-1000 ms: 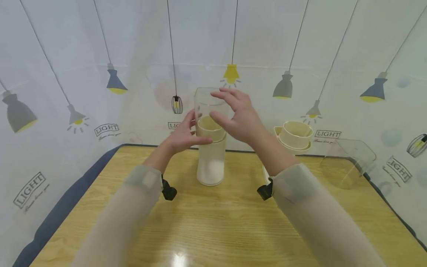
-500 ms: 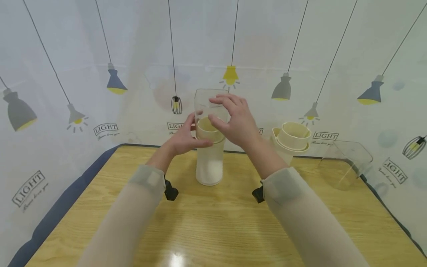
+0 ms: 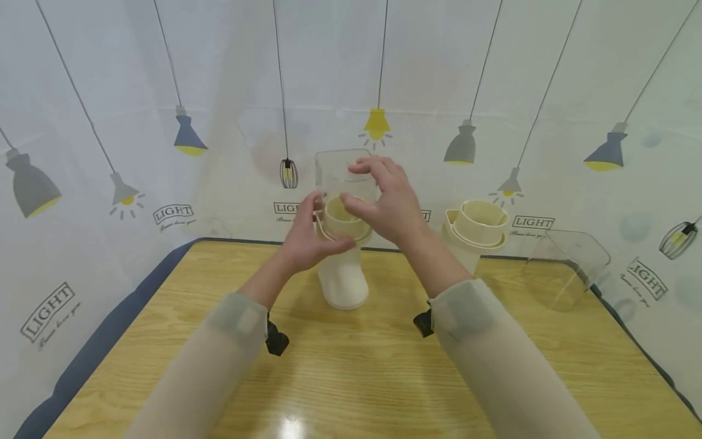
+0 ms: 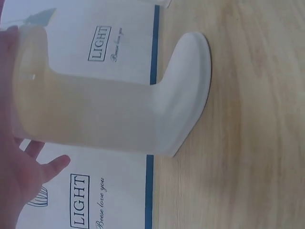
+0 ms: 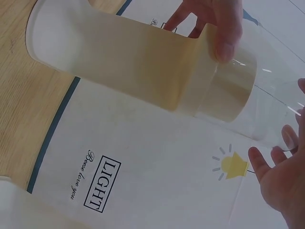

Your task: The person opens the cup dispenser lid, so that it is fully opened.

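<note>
In the head view a white, boot-shaped stand point(image 3: 341, 283) with a cream collar point(image 3: 345, 229) stands on the wooden table. Over the collar sits a clear plastic container point(image 3: 336, 167); the collar's inner ring shows through its wall. My left hand point(image 3: 309, 236) grips around the collar, thumb in front and fingers on the far side. Higher up, my right hand point(image 3: 392, 198) curves around the clear container. The right wrist view shows its fingertips at the container's end, partly out of frame. In the left wrist view the stand's foot point(image 4: 188, 86) rests on the table.
A second stand with a cream top ring point(image 3: 481, 222) is to the right, partly behind my right forearm. Further right, another clear container point(image 3: 567, 268) rests on the table point(image 3: 351, 372). A lamp-printed curtain point(image 3: 230, 122) hangs behind the table.
The stand has turned, so the collar's lip and the foot now show at the left. My left hand has turned with it and sits slightly lower. My right hand has lowered slightly.
</note>
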Motion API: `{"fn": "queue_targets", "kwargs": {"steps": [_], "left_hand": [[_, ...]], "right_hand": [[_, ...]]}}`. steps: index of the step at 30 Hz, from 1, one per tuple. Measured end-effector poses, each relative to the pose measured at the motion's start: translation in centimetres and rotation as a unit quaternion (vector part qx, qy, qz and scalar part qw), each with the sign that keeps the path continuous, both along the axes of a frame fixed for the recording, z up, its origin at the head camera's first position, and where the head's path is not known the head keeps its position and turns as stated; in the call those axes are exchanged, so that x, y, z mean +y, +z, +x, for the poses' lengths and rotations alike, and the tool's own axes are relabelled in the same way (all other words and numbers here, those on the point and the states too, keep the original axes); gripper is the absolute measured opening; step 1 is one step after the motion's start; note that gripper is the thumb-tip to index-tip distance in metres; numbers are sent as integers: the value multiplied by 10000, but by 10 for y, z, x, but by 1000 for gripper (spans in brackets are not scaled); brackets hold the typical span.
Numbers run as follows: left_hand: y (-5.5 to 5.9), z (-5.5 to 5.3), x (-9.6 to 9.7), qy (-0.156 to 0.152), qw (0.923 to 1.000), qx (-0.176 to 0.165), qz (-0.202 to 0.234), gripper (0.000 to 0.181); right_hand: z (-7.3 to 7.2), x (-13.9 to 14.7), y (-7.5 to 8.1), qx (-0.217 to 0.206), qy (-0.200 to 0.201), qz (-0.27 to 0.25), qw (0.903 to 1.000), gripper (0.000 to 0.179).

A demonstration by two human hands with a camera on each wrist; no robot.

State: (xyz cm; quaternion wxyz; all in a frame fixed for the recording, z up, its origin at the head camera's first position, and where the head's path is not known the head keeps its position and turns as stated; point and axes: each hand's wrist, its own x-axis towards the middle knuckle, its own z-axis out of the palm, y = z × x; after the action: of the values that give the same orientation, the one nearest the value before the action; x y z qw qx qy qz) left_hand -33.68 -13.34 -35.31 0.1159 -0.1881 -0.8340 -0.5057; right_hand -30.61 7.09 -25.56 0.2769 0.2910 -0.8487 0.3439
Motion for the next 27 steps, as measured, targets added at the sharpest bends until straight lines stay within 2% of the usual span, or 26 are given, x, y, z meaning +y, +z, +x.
{"fn": "queue_targets", "kwargs": {"steps": [7, 13, 20, 27], "left_hand": [[-5, 12, 11, 600, 9975, 363, -108, 121], [-9, 20, 18, 1042, 9909, 808, -271, 121], [-12, 29, 24, 1367, 9839, 1082, -390, 120], [-11, 41, 27, 1656, 9786, 1140, -443, 121]], "right_hand": [[0, 3, -2, -36, 347, -433, 9985, 43], [2, 2, -3, -224, 410, -657, 9967, 41], [5, -1, -4, -253, 424, -822, 9954, 43], [6, -6, -8, -201, 492, -979, 9938, 44]]}}
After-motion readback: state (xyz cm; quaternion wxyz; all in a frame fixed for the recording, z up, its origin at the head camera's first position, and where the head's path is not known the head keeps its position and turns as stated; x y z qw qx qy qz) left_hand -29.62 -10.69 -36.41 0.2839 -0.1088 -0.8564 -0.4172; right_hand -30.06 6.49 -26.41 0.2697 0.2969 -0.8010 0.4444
